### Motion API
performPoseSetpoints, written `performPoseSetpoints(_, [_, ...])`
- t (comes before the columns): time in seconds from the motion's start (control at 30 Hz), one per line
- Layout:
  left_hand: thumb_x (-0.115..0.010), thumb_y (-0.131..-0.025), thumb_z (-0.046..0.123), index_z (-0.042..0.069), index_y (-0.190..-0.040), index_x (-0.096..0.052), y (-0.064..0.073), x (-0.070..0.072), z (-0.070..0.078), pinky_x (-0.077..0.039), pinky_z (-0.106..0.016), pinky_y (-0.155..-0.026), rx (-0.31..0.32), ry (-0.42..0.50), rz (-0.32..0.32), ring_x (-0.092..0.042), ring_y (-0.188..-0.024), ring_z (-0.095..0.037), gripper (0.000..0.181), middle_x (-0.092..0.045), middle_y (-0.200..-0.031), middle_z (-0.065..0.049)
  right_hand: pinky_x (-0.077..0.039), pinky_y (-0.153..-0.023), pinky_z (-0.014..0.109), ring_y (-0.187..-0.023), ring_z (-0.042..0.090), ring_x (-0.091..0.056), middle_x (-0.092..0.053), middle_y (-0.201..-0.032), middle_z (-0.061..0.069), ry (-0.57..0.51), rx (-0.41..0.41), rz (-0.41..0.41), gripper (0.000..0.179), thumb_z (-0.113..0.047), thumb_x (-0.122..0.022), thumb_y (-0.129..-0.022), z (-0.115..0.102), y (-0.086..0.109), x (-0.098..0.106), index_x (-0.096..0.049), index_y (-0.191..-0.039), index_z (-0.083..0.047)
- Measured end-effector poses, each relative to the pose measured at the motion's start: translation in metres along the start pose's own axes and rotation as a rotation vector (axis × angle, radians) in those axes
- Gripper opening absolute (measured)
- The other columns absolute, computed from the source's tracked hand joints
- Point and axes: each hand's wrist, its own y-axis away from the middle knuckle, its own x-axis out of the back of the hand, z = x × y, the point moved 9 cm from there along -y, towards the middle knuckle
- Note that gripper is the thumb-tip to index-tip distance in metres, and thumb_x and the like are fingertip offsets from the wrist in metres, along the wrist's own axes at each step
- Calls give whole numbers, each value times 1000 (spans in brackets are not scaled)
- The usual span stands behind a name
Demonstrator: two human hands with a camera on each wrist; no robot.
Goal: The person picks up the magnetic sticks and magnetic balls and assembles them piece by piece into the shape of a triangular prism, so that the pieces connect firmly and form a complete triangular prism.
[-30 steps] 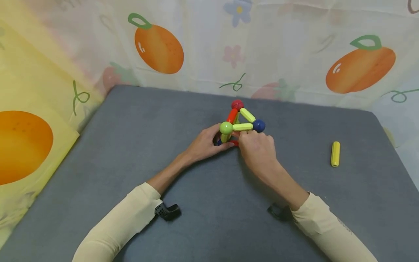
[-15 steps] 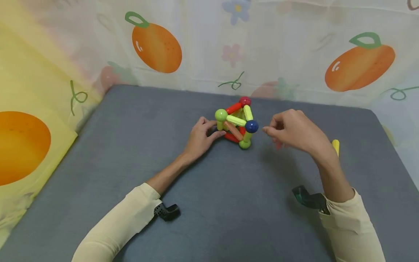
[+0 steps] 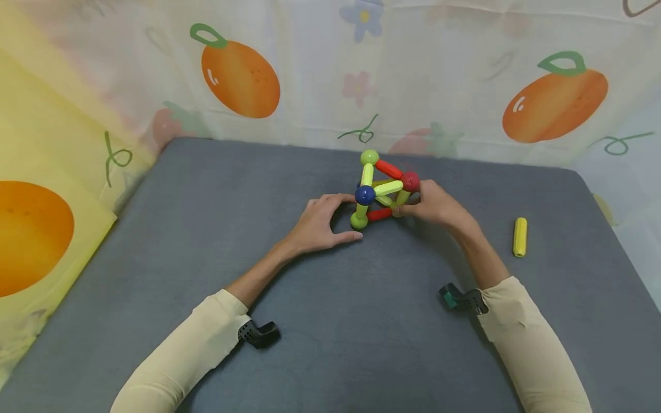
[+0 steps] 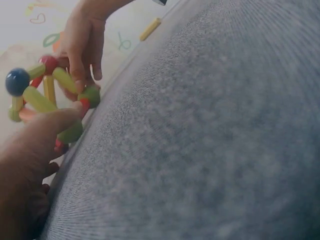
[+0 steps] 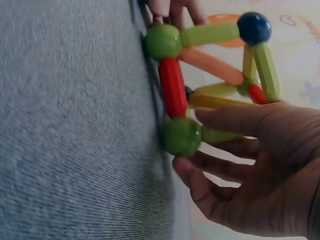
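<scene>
A magnetic stick-and-ball frame (image 3: 388, 188) stands on the grey table, built of light green, red, yellow and orange sticks. A blue ball (image 3: 365, 195) faces me at its upper front, with a red ball (image 3: 410, 182) at the right. My right hand (image 3: 439, 205) grips the frame's right side, its thumb and fingers about a lower green ball (image 5: 182, 136). On the other side my left hand (image 3: 320, 226) spreads thumb and fingers around the lower left green ball (image 3: 358, 221). The left fingertips are partly hidden behind the frame.
One loose yellow stick (image 3: 520, 237) lies on the table (image 3: 330, 321) to the right. Behind the table's far edge hangs a fruit-printed cloth (image 3: 310, 74). Black wrist cameras (image 3: 260, 334) sit on both cuffs.
The right hand drew away to the right, then came back to grip the frame. The frame has turned, so the blue ball moved from right to left. The left hand has loosened its hold.
</scene>
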Motion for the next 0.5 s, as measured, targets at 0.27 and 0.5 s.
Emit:
performPoseSetpoints(0.27, [-79,-95,35,15,-132,-68,0,1,4,-40,-50,-105,-29,52,21,-63,-122,-23,44,-72,-128,-4,-52,-84,51,-101,39,-64,-67,-112,24,328,-170,-43,41,-25,-75,-95,13,32,36,-58,-120,4])
performPoseSetpoints(0.5, [-76,-97,33,13,-133,-69,2,3,3,-41,-51,-106,-4,54,44,-63,-124,-25,42,-72,-130,-6,-50,-83,68,-98,56,-61,-61,-106,37,509,-525,49,45,-25,-74,-92,87,85,96,-61,-113,13])
